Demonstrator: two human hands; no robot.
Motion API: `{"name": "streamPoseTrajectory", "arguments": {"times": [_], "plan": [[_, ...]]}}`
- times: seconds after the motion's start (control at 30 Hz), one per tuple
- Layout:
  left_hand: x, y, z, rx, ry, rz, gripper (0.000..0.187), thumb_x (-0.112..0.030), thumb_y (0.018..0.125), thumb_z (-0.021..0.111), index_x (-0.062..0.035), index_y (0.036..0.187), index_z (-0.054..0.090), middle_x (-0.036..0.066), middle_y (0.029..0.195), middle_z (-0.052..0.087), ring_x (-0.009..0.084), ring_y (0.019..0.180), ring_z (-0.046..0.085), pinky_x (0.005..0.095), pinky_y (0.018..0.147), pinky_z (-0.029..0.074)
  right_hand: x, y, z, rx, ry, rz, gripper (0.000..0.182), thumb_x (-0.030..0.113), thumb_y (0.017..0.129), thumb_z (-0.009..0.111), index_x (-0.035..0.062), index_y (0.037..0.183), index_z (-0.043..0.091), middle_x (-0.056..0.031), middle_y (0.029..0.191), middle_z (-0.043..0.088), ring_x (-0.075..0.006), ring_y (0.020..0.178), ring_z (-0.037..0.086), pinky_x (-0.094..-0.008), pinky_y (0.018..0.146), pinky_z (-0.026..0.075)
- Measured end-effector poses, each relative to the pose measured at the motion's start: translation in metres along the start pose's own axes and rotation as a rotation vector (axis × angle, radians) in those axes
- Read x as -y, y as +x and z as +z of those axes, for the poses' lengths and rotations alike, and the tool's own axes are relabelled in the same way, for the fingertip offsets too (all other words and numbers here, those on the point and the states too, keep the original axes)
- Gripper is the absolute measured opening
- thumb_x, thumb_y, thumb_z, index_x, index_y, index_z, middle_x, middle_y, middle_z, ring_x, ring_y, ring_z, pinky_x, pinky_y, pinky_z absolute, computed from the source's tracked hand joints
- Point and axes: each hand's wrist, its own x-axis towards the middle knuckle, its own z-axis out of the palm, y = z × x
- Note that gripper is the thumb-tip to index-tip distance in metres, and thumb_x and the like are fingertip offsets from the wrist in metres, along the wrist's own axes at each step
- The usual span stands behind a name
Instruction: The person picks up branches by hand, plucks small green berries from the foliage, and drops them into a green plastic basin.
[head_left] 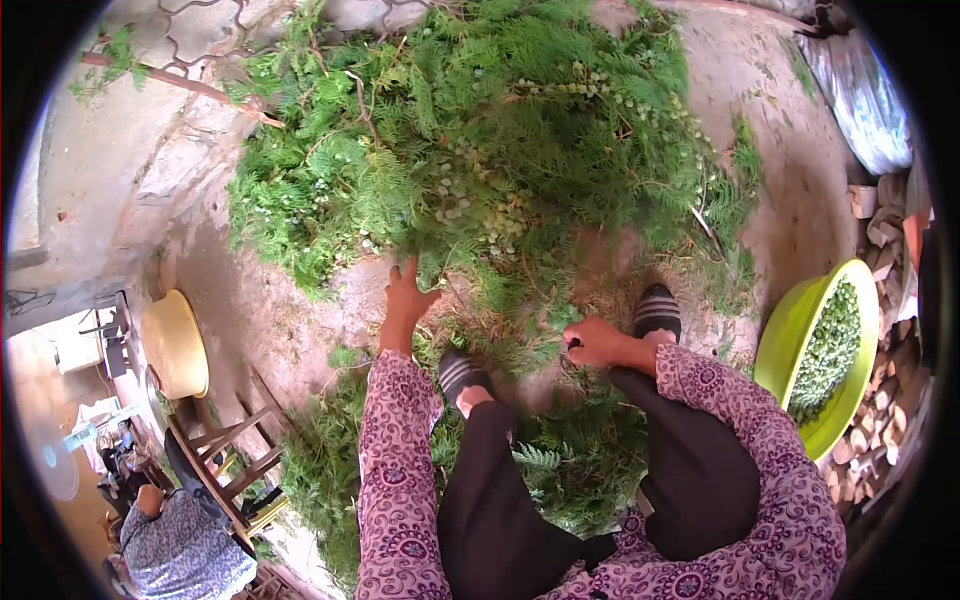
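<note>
A big heap of green, feathery conifer branches (470, 120) with pale round cones covers the ground in front of me. My left hand (403, 305) reaches to the heap's near edge, fingers spread, with nothing visible in it. Fingers curled, my right hand (597, 342) is above the ground beside my right shoe. A small dark spot shows at its fingers, but I cannot make out what it is. More cut greenery (580, 455) lies below and between my legs.
At right a yellow-green basin (775, 365) of small green cones stands tilted in view, near stacked firewood (865, 440). A yellowish tub (175, 345) and a wooden stool (235, 450) are at left. Another person (185, 545) sits at lower left. A bare branch (185, 85) sticks out upper left.
</note>
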Motion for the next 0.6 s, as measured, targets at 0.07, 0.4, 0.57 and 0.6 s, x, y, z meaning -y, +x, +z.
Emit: {"name": "streamPoseTrajectory", "arguments": {"times": [0.07,0.4,0.57,0.6], "plan": [[-0.004,0.005,0.011,-0.046,-0.056,-0.034,0.082,-0.027,0.059,0.073,-0.0080,0.128,0.033,0.031,0.121,0.036,0.0425,0.106,0.044,0.0410,0.087,0.041,0.001,0.001,0.000,-0.012,0.015,-0.014,0.018,0.018,0.063,0.057,0.0042,0.074,0.059,-0.0143,0.072,0.060,-0.0302,0.067,0.058,-0.0385,0.061,0.045],[-0.057,-0.073,0.055,-0.032,-0.419,0.173,0.046,-0.015,0.064,0.068,-0.0013,0.104,0.052,0.017,0.096,0.052,0.0314,0.082,0.054,0.0385,0.071,0.045,0.002,-0.003,-0.002,0.011,0.126,-0.005,0.019,0.017,0.063,0.059,0.0035,0.077,0.060,-0.0142,0.072,0.060,-0.0278,0.067,0.059,-0.0347,0.062,0.046],[-0.062,-0.112,0.056,-0.142,-0.438,0.307,0.041,-0.013,0.066,0.067,0.0005,0.101,0.052,0.017,0.098,0.051,0.0312,0.083,0.053,0.0378,0.072,0.045,0.010,-0.006,-0.014,0.131,0.342,0.141,0.017,0.016,0.066,0.059,0.0035,0.078,0.059,-0.0080,0.069,0.060,-0.0177,0.063,0.059,-0.0303,0.056,0.046],[-0.062,-0.117,0.052,-0.191,-0.361,0.400,0.041,-0.014,0.065,0.067,0.0003,0.101,0.051,0.018,0.099,0.051,0.0330,0.086,0.051,0.0380,0.075,0.044,0.008,-0.006,-0.014,0.132,0.343,0.146,0.017,0.016,0.066,0.059,0.0035,0.078,0.059,-0.0080,0.069,0.060,-0.0177,0.063,0.059,-0.0303,0.056,0.046]]}}
